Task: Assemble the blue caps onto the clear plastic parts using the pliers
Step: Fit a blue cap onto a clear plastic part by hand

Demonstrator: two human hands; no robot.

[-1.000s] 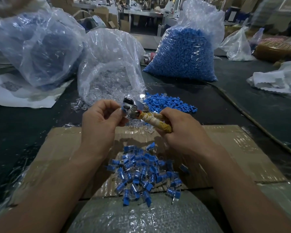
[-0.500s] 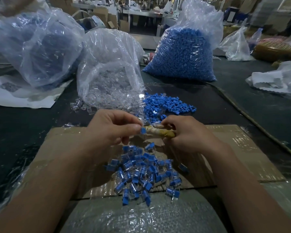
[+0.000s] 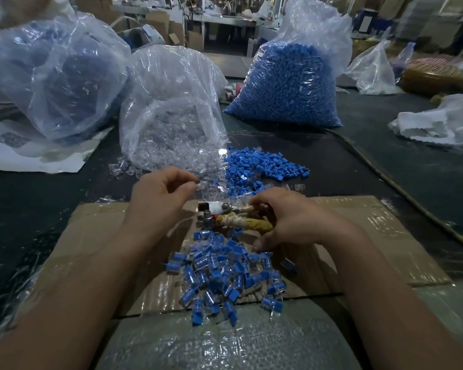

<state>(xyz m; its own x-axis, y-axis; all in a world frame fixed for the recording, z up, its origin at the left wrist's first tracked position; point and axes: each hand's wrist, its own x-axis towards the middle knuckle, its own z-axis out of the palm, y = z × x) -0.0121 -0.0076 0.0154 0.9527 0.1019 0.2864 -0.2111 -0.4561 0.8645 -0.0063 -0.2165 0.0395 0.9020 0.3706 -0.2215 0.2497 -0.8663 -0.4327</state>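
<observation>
left hand (image 3: 162, 194) pinching, right hand (image 3: 297, 222) gripping.

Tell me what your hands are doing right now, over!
Left hand pinches clear part. Right hand grips pliers. Blue caps waiting ahead. Nothing in the way.

The left hand (image 3: 158, 198) pinches a clear plastic part (image 3: 200, 186). The right hand (image 3: 300, 222) grips the taped pliers (image 3: 233, 220), nose pointing to nine o'clock. Capped pieces (image 3: 225, 273) heap on the cardboard (image 3: 385, 236) at six o'clock, and loose blue caps (image 3: 265, 166) lie at twelve.
</observation>
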